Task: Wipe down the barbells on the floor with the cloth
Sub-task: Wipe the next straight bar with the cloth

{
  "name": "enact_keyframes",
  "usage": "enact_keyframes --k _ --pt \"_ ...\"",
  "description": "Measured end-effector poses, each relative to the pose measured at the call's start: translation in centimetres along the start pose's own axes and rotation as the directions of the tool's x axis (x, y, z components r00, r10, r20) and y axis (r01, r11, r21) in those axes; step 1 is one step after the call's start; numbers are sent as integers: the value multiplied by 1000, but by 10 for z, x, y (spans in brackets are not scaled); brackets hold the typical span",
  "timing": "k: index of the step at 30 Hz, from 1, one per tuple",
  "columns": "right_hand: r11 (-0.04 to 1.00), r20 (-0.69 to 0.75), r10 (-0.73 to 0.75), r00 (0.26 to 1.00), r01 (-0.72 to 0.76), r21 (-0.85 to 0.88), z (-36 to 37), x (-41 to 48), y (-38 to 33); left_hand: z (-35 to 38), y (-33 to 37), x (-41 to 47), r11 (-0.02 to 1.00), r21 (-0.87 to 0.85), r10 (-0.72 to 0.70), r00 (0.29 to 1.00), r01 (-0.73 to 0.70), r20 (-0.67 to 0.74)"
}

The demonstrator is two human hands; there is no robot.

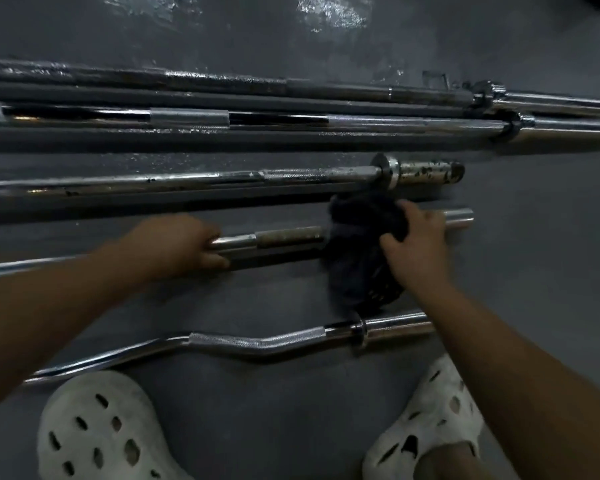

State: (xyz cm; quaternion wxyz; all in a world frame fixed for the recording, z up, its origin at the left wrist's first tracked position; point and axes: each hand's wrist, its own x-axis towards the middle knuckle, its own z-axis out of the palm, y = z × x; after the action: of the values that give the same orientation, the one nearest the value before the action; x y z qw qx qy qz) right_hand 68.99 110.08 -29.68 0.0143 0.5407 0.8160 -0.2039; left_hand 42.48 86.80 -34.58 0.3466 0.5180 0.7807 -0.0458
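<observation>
Floor (257,393) was dark grey, smooth, prob. rubber or painted; glossy glare patches (329,10) at 12 o'clock, far edge. No walls in view.

Nearest, at 6 o'clock: 2 white perforated clogs, left clog (97,427) and right clog (430,420), toes pointing at the bars.

Just beyond them lay the EZ curl bar (257,342), chrome w/ a knurled bent section, collar at its 3 o'clock end.

Next out, the short straight bar (284,237). L hand (177,242) gripped its shaft, fingers wrapped round. R hand (416,240) grasped the dark cloth (361,244), which was bunched over the bar near its collar. Cloth sat at 9 o'clock of the R hand, touching it, and hung down toward 7 o'clock, its hem just short of the EZ curl bar. L hand was at 9 o'clock of the cloth, apart from it, w/ knurled shaft between. Bare sleeve tip stuck out at 3 o'clock of the R hand.

Further out: a third straight bar (187,178) w/ a spotted, worn sleeve (426,171). Farthest, 2 long bars side by side: near long bar (187,117), far long bar (222,79).

Count: 5 barbells (1 EZ, 4 straight), 1 cloth, 2 hands, 2 clogs. Frame somewhat blurred.
</observation>
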Motion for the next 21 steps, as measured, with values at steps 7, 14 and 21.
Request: enact_keyframes --k 7,14,21 --pt "951 190 -306 933 310 14 60 -70 -88 -9 -8 24 975 -205 -15 951 81 308" --pt "987 -203 157 966 -159 10 50 -32 -45 16 11 -5 999 36 -2 997 5 -73" --pt "946 72 -311 948 316 -74 27 -9 -55 18 5 -8 992 128 8 991 9 -130"
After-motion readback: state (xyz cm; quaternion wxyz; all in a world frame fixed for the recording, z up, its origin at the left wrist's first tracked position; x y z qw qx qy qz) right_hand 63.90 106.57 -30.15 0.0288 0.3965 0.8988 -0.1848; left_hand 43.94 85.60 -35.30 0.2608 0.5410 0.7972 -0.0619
